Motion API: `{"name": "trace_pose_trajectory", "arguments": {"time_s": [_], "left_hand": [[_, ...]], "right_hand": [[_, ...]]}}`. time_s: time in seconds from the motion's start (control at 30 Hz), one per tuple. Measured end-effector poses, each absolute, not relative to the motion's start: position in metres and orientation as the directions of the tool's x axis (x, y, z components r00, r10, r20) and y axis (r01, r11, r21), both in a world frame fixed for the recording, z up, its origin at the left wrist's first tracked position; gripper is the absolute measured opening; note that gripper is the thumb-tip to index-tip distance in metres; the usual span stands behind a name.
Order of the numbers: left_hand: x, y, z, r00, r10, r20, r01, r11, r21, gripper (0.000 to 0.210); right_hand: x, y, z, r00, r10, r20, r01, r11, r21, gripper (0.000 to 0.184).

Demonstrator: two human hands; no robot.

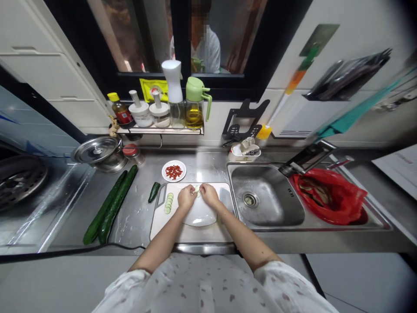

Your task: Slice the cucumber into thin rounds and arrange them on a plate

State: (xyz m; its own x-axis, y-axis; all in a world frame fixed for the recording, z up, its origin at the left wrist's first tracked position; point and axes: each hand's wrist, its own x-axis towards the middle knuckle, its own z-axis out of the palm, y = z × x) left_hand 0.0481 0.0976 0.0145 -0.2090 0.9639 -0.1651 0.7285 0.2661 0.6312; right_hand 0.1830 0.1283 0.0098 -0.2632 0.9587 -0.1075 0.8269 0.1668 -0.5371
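Pinching small cucumber slices (197, 189) between the fingertips of left hand (186, 197) and right hand (209, 195), holding them at the far side of the white plate (200, 218); probably doing best by gripping only the edges, easing thin rounds down without bending them. Working over the cutting board (162, 227), just right of the row of slices (168, 203); ideally keeping clear of bumping it.

a kitchen, steel sink (270, 208), seasoning rack (163, 130), cutting board (159, 228)
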Motion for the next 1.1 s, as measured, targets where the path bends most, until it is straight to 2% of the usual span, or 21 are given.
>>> {"name": "trace_pose_trajectory", "arguments": {"time_s": [0.17, 0.63, 1.1], "left_hand": [[0.0494, 0.0978, 0.0131, -0.193, 0.97, -0.15, 0.776, 0.245, 0.582, 0.007], [0.0522, 0.0988, 0.0121, -0.179, 0.973, -0.148, 0.81, 0.231, 0.539, 0.008], [0.0532, 0.1005, 0.0114, -0.177, 0.968, -0.179, 0.794, 0.248, 0.554, 0.01]], "right_hand": [[0.1814, 0.1259, 0.0113, -0.284, 0.95, -0.129, 0.858, 0.193, -0.476, 0.022], [0.1788, 0.1252, 0.0165, -0.326, 0.931, -0.164, 0.897, 0.25, -0.365, 0.025], [0.1814, 0.1226, 0.0176, -0.323, 0.928, -0.188, 0.932, 0.277, -0.232, 0.022]]}}
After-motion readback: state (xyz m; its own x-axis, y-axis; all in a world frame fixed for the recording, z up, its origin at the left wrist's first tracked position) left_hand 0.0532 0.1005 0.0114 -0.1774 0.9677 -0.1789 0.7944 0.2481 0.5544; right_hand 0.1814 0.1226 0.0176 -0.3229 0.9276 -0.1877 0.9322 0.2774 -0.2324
